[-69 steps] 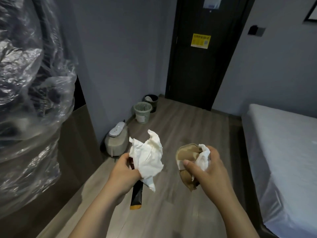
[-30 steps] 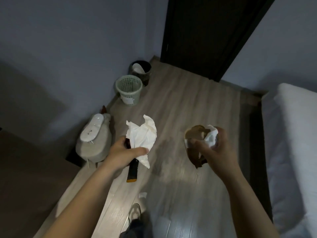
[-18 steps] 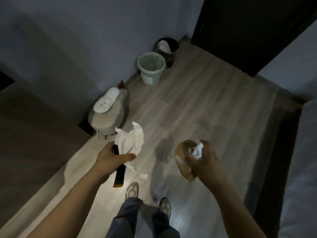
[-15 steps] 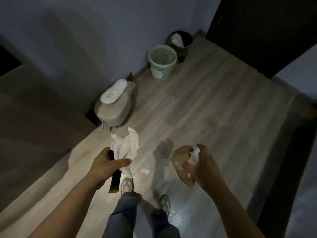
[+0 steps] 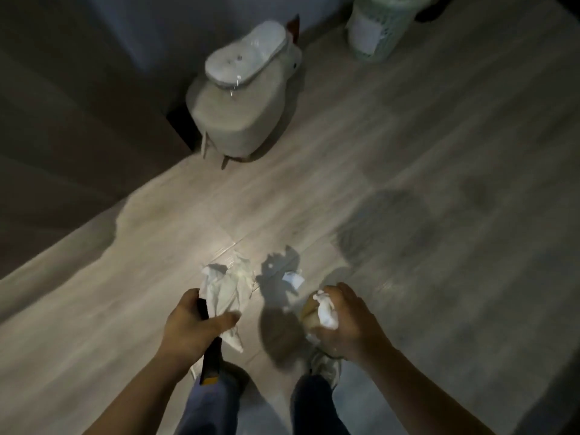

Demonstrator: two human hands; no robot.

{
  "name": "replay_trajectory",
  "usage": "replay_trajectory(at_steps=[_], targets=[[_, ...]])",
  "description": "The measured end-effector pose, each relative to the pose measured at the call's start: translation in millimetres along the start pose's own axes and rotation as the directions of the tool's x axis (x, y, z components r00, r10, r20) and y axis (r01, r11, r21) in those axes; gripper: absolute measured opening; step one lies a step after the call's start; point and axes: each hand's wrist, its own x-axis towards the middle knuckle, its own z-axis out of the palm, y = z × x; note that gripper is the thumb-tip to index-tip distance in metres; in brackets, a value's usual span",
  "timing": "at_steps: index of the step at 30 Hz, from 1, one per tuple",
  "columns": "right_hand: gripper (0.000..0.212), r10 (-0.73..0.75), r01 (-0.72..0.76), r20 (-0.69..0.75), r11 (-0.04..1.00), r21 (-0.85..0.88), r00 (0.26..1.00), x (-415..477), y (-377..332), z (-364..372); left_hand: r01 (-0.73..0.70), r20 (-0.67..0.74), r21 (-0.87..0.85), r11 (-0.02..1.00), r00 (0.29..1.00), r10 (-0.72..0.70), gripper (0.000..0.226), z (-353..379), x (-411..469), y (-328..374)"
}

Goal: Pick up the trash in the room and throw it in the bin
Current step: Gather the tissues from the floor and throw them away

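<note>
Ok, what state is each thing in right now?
Large white crumpled tissue: held in left hand.
Dark flat wrapper with orange end: gripped in same hand.
Small white paper wad, brown paper: held in right hand.
Small white scrap: lying on wooden floor.
Pale green mesh bin: upright, top cropped.

Tissue (image 5: 227,290): white, crumpled, gripped in your left hand (image 5: 191,328).
Packet (image 5: 211,361): long, dark, orange-ended, same grip.
Wad (image 5: 326,312): white, against brown paper (image 5: 309,315), clutched in your right hand (image 5: 348,321).
Scrap (image 5: 293,279): small, white, on the floor (image 5: 408,152) between your hands.
Bin (image 5: 376,26): green mesh, upright, well apart.
</note>
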Motion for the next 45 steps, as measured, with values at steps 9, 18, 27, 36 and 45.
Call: replay_trajectory(at_steps=[9, 18, 27, 36, 45], targets=[[0.080, -0.052, 0.062, 0.050, 0.972, -0.224, 0.997, 163.1, 74.7, 185.9, -0.021, -0.016, 0.051, 0.998, 1.000, 0.022, 0.038, 52.3, 182.3, -109.2], [0.087, 0.032, -0.017, 0.053, 0.964, -0.264, 0.998, 242.2, 122.5, 254.2, -0.030, 0.000, 0.148, 0.989, 1.000, 0.030, 0.045, 83.8, 255.6, -162.3], [0.079, 0.054, -0.043, 0.039, 0.965, -0.259, 0.998, 232.8, 122.1, 253.8, -0.043, 0.022, 0.129, 0.991, 0.999, 0.040, 0.041, 86.0, 255.4, -144.1], [0.071, 0.019, -0.018, 0.005, 0.979, -0.202, 1.000, 149.4, 68.6, 143.2, -0.067, 0.030, 0.088, 0.994, 0.997, 0.065, 0.036, 56.7, 165.8, -64.0], [0.074, -0.046, 0.032, -0.118, 0.992, -0.121, 0.992, 45.5, 4.5, 18.5, -0.132, 0.042, 0.091, 0.987, 0.991, 0.128, 0.035, 20.8, 57.8, 29.3]])
